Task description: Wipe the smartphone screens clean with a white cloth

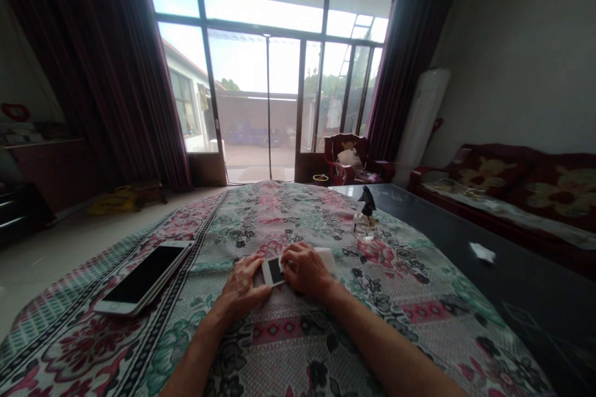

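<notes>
A small white phone (267,273) with a dark screen lies on the flowered tablecloth (279,366) in front of me. My left hand (242,285) grips its left end, thumb on the near edge and fingers at the far one. My right hand (305,270) rests over the phone's right part with bent fingers, hiding much of the screen. Under and beyond that hand shows a white, tissue-like sheet (326,258), apparently pressed against the phone. To the left lies a larger white phone (146,273), screen up. A clear spray bottle (365,226) with a black nozzle stands at the right.
Beyond the cloth's right side runs a dark glossy tabletop (447,242) with a crumpled white paper (482,253) on it. Further right is a red sofa (488,164). A red armchair (344,149) stands near the glass doors (261,105). Dark curtains (107,62) hang at the left.
</notes>
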### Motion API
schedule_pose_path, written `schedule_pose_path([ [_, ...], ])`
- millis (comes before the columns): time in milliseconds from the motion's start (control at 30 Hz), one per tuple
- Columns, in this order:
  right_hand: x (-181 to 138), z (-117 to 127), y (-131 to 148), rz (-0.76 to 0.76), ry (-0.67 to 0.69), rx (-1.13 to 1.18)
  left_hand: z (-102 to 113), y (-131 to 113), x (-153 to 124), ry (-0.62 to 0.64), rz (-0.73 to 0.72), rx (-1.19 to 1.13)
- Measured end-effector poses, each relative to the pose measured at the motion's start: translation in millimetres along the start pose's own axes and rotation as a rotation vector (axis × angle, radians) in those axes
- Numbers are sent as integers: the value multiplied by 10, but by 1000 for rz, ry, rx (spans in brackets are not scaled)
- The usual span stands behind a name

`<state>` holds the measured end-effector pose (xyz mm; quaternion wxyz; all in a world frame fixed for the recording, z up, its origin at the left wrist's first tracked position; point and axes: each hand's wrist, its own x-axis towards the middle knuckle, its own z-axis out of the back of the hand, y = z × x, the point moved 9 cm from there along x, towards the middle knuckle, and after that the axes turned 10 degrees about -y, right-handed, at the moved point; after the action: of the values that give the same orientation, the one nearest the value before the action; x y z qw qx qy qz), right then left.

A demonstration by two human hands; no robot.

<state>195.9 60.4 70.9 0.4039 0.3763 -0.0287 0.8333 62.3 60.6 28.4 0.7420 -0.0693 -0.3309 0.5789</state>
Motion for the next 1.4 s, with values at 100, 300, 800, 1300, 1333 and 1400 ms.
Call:
schedule_pose_path([
  [100,-14,-63,122,65,9,47,-28,15,1,3,5,29],
  [300,-29,-97,230,109,47,56,-49,28,-5,7,0,57],
  [800,-44,50,-2,-20,16,-116,7,-23,-7,-23,-15,-2],
  [1300,-64,258,-420,-258,-73,-276,59,-49,-18,-88,-23,-36],
  [1333,-65,252,-421,-257,-80,-275,68,-54,-19,-97,-16,-33],
  [1400,-61,210,-379,-232,-72,-257,86,-57,-23,-114,7,-25],
])
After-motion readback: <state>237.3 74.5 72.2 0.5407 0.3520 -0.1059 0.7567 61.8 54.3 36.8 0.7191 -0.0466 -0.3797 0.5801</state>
